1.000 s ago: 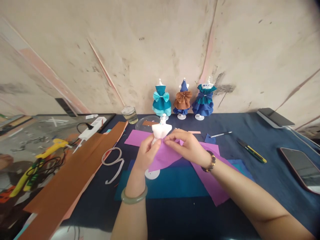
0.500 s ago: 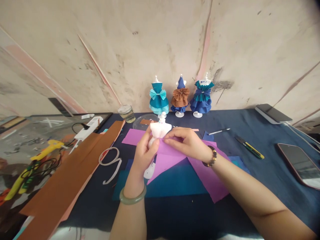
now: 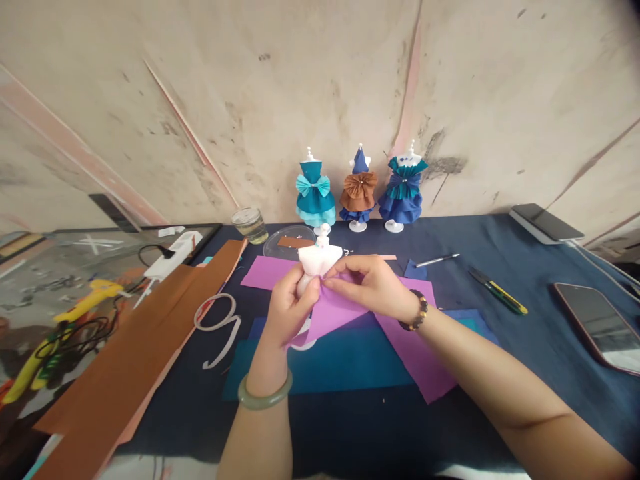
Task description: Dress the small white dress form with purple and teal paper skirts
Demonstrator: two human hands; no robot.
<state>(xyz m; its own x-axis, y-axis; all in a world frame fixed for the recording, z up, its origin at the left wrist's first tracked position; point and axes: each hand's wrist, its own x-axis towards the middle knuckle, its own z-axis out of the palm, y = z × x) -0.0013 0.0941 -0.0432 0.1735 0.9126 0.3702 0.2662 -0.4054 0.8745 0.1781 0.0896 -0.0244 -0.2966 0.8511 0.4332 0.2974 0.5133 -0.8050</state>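
Observation:
A small white mannequin [image 3: 320, 259] stands tilted between my hands, its neck topped by a knob. My left hand [image 3: 289, 303] wraps round its body, the thumb pressing a purple crepe paper piece [image 3: 337, 312] at the waist. With finger and thumb, my right hand [image 3: 373, 287] pinches the upper edge of that purple piece close to the mannequin's front. The paper hangs down over part of the white base [image 3: 304, 341]. More purple paper [image 3: 417, 360] lies below my right wrist, over teal sheets [image 3: 345, 367].
Three dressed mannequins [image 3: 360, 190] line the wall, near a cup [image 3: 250, 225] and a clear dish [image 3: 290, 241]. To the left lie brown paper [image 3: 145, 333], white tape [image 3: 215, 313] and a yellow glue gun [image 3: 90, 300]. Rightward are a pen [image 3: 437, 261], cutters [image 3: 497, 291] and a phone [image 3: 600, 327].
The lower corner of the purple paper has swung left, toward my left wrist, and covers more of the base. Both hands keep their grip at the waist. The view has shifted slightly.

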